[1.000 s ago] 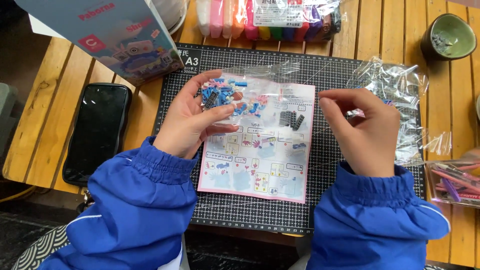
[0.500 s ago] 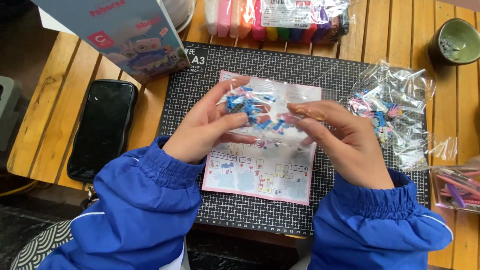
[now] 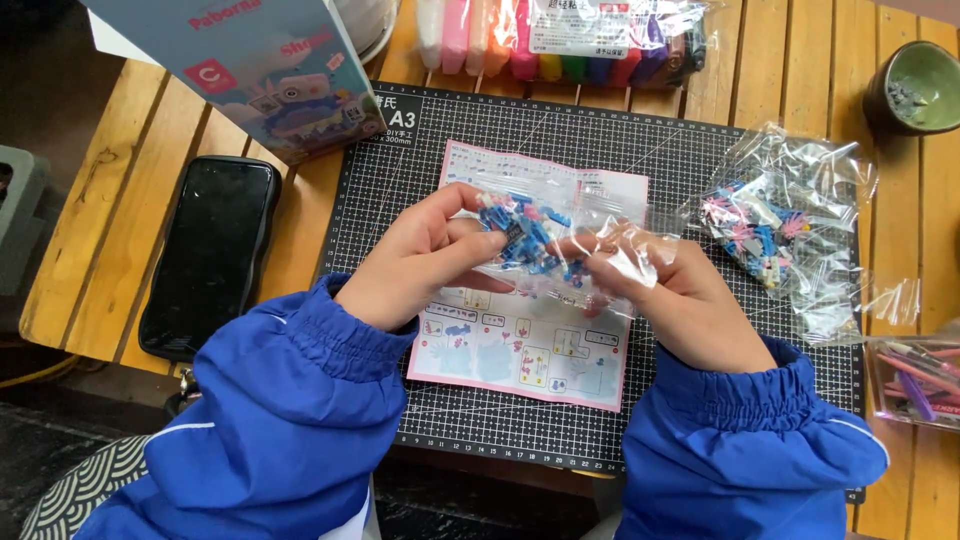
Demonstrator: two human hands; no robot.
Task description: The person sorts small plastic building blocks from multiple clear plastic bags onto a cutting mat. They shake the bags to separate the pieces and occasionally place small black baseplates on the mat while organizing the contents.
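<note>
Both hands hold one small clear plastic bag (image 3: 545, 235) of tiny blue, pink and white bricks above a pink instruction sheet (image 3: 530, 345). My left hand (image 3: 420, 255) pinches the bag's left end between thumb and fingers. My right hand (image 3: 680, 295) grips the crumpled right end of the same bag. The sheet lies flat on a dark gridded cutting mat (image 3: 400, 180). Blue jacket sleeves cover both wrists.
A second clear bag of small bricks (image 3: 775, 225) lies on the mat's right side. A black phone (image 3: 210, 255) rests on the wooden slat table at left, a printed box (image 3: 260, 70) behind it. Coloured clay sticks (image 3: 560, 40) sit at the back, a green cup (image 3: 915, 85) far right, a bag of pens (image 3: 915, 380) at right.
My right hand came left from the second bag and took hold of the small bag's right end. Both hands now hold it together over the sheet.
</note>
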